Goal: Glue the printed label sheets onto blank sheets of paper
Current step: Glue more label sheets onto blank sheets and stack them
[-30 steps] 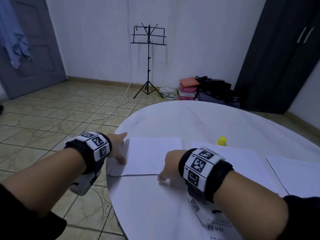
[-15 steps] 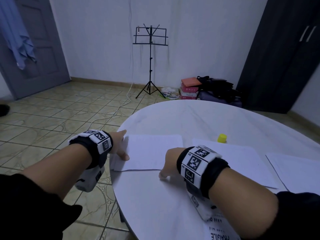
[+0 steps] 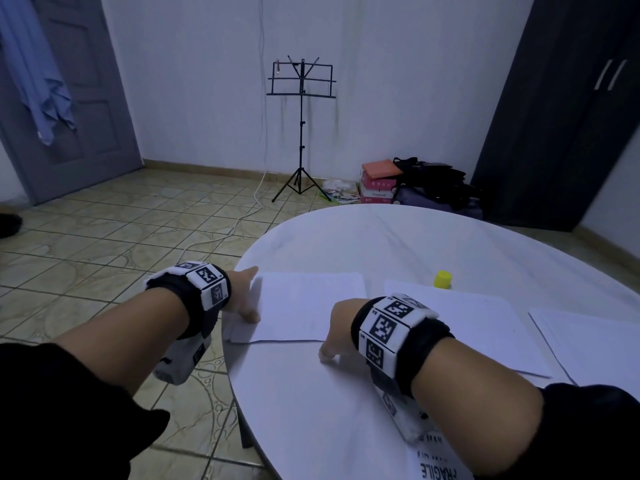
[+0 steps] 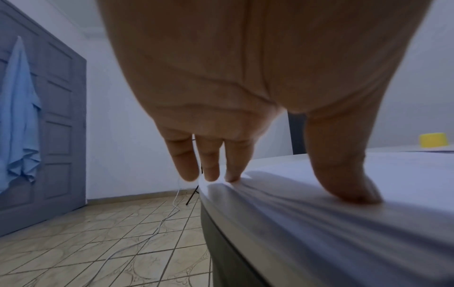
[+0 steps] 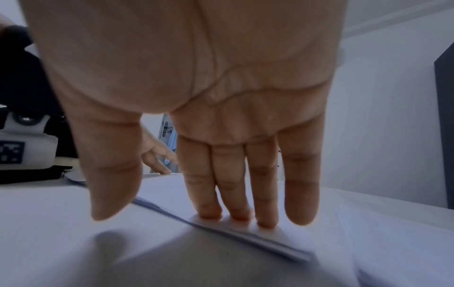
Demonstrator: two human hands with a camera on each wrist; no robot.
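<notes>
The counter (image 3: 398, 244) is a smooth, matte white oval; its rounded edge curves past the person's left side, with glazed beige floor tiles (image 3: 104, 244) below. A thin, flat rectangular sheet of white paper (image 3: 304, 303) lies near that left edge, and its left end overhangs the rim a little; in the right wrist view it looks like more than one layer, though whether it is a printed label sheet on a blank one cannot be told.

The left hand (image 3: 242, 294) rests on the sheet's left end with straight, spread fingers; in the left wrist view the thumb (image 4: 343, 184) and at least one fingertip press down on the paper right at the counter's rim. The right hand (image 3: 334, 329) lies at the sheet's near right corner, fingers straight and close together; the fingertips (image 5: 209, 211) press flat on the paper's edge while the thumb (image 5: 110, 194) hangs clear just above the bare counter.

To the right, a second white sheet (image 3: 485, 327) lies just beside the first, and a third sheet (image 3: 595, 341) lies further right; a small yellow cap (image 3: 443, 279) stands at the second sheet's far edge. A printed sheet reading FRAGILE (image 3: 440, 469) shows under the right forearm at the near rim. The far half of the counter is open surface. Beyond it stand a black music stand (image 3: 302, 133), a dark wardrobe (image 3: 561, 116) and a grey door (image 3: 79, 98).
</notes>
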